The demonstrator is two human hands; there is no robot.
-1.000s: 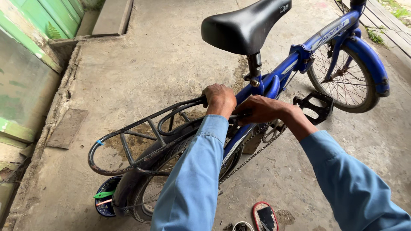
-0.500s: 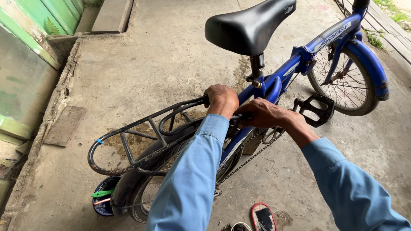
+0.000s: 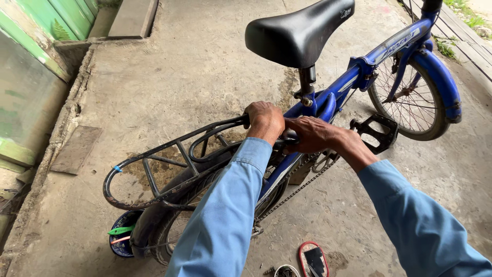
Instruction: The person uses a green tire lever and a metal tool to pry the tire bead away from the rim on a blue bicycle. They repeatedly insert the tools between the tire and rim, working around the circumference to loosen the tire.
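Head view. The left hand (image 3: 265, 120) is clenched around the front end of the black rear carrier rack (image 3: 169, 164), at centre frame; its long axis runs toward the lower left. The right hand (image 3: 312, 134), just beside, curls around the blue bicycle frame (image 3: 333, 97) below the black saddle (image 3: 300, 32).

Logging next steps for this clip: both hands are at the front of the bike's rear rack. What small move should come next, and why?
Probably press the rack down: left hand and right hand grip its front end, behind the seat post.
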